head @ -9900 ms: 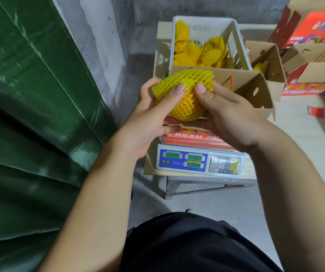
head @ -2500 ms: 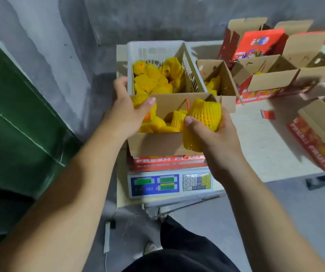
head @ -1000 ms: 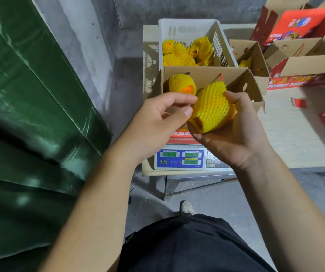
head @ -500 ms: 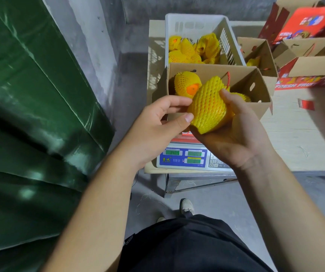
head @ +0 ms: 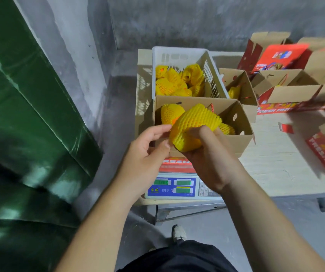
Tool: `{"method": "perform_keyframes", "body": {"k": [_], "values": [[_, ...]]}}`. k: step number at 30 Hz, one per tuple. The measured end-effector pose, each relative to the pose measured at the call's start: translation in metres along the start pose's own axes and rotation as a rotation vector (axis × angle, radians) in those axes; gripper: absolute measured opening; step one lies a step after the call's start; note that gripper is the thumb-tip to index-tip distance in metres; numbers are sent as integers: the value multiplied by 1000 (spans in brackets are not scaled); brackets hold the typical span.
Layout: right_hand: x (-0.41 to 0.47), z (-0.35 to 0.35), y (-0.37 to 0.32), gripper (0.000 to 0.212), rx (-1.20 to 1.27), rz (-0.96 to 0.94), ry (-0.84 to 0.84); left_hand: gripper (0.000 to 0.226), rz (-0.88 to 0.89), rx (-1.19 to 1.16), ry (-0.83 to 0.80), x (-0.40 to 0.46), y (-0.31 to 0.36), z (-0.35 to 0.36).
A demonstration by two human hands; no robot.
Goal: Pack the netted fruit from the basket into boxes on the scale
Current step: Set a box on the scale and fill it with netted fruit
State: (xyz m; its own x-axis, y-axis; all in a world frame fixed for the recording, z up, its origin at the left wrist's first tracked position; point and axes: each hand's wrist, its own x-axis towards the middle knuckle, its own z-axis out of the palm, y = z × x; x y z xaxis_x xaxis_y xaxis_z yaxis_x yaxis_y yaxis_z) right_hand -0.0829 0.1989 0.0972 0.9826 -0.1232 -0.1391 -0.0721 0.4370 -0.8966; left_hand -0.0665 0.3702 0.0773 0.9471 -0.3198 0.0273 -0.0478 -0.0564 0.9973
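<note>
The netted fruit (head: pixel 194 125) has tilted flatter, long axis up-right, gripped by right hand (head: pixel 206 160), left hand (head: pixel 148 152) pinching its net.

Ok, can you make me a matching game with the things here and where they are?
Things:
1. netted fruit
2. cardboard box
3. white basket
4. red scrap

Places:
A. behind the box
B. on the scale
C. lying alone on the table
D. held in the right hand

Pairs: 1-D, 2-B, 3-A, 4-C
</note>
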Motion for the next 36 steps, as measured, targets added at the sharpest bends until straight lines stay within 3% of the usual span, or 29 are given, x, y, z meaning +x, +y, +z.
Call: {"method": "perform_keyframes", "body": {"k": [2, 5, 7, 9, 11, 14, 16, 24, 30, 36], "values": [[20, -14, -16, 35, -425, -220, 178, 28, -18, 33, -1, 5, 0, -1], [59, -36, -39, 66, -1103, -482, 317, 27, -55, 65, -12, 11, 0, 0], [82, -48, -50, 82, -1453, -333, 175, 28, -82, 77, -18, 14, 1, 1], [91, -58, -54, 86, -1633, -110, -12, 34, -106, 70, -19, 16, 0, 0], [84, -66, -51, 70, -1554, -128, 8, 27, -120, 70, -20, 18, -2, -2], [57, -66, -34, 48, -1318, -313, 211, 26, -132, 81, 1, 19, -8, -7], [39, -58, -18, 41, -1237, -343, 221, 26, -135, 79, 9, 18, -9, -9], [1, -5, 8, 27, -1142, -401, -141, 30, -124, 52, 14, 9, -2, -11], [-8, -7, 8, 28, -1168, -418, -165, 23, -129, 64, 33, -8, -2, -17], [-9, -2, 5, 28, -1082, -468, -296, 21, -117, 61, 66, -12, -1, -23]]}}
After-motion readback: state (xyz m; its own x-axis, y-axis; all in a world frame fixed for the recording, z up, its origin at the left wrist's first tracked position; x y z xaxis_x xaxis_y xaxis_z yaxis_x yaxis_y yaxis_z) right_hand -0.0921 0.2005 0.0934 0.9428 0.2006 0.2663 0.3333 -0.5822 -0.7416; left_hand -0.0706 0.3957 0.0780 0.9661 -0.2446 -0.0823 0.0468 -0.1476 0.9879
